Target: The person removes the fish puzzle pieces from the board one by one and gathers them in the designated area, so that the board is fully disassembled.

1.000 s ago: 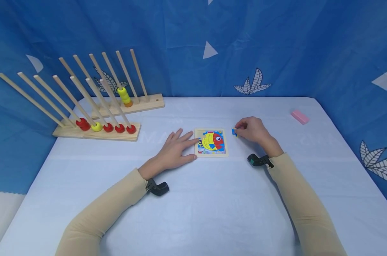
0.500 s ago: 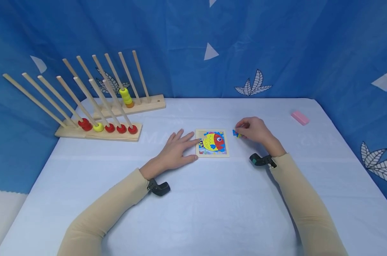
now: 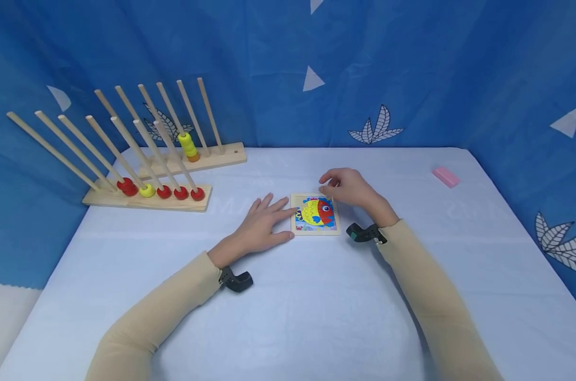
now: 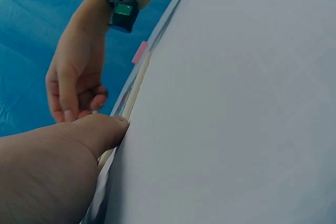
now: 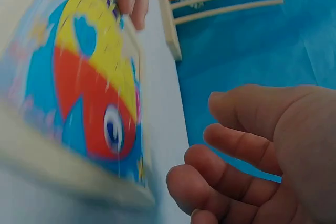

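A square fish jigsaw puzzle (image 3: 318, 214) in a pale wooden frame lies mid-table, with bare wood at its upper left in the head view. Spread flat, my left hand (image 3: 256, 227) rests at the frame's left side; its index fingertip touches the picture and its thumb meets the edge. My right hand (image 3: 352, 188) hovers over the puzzle's upper right corner, fingers curled toward the thumb. A small puzzle piece (image 4: 94, 112) barely shows at its fingertips in the left wrist view. Fingers mostly hide the piece, and the right wrist view does not show it.
Two wooden peg stands, one in front (image 3: 145, 200) and one behind (image 3: 221, 155), stand at the left back with tall rods and red, yellow and orange beads. A pink block (image 3: 446, 177) lies at the right back. Behind the table hangs a blue curtain (image 3: 278, 69).
My right hand has lifted the blue and yellow puzzle piece from the table right of the frame and moved left over the puzzle's upper corner. My left hand stays in place.
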`<act>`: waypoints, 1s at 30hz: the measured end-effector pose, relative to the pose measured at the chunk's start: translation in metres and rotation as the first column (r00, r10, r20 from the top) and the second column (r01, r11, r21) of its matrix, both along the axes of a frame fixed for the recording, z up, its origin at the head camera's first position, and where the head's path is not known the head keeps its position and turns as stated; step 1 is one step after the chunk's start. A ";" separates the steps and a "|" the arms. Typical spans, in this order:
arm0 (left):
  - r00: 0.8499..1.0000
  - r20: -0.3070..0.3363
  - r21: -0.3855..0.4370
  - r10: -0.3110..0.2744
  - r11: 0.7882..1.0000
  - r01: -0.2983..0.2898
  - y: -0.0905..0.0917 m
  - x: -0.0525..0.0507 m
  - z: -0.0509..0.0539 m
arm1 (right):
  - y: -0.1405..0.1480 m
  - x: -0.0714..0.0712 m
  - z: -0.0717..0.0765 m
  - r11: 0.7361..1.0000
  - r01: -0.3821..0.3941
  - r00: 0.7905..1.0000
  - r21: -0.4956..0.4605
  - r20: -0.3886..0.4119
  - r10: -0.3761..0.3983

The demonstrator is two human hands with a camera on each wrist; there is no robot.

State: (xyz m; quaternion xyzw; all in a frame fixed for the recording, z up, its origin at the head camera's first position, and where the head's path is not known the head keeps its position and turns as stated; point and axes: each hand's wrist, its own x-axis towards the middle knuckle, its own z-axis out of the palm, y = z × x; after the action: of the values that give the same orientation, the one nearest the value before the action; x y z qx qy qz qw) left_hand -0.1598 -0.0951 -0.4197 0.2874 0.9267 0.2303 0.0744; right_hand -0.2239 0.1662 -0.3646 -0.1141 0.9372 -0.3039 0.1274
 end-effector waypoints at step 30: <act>1.000 0.009 -0.003 -0.013 1.000 0.013 -0.001 0.001 0.003 | -0.030 0.011 -0.009 0.966 -0.192 0.980 0.172 -0.018 0.198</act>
State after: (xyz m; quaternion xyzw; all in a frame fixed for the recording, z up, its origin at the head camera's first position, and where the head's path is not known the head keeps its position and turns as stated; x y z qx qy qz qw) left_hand -0.1584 -0.0958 -0.4171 0.2921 0.9249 0.2299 0.0803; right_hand -0.2131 0.1364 -0.3735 -0.1997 0.9460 -0.2070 0.1496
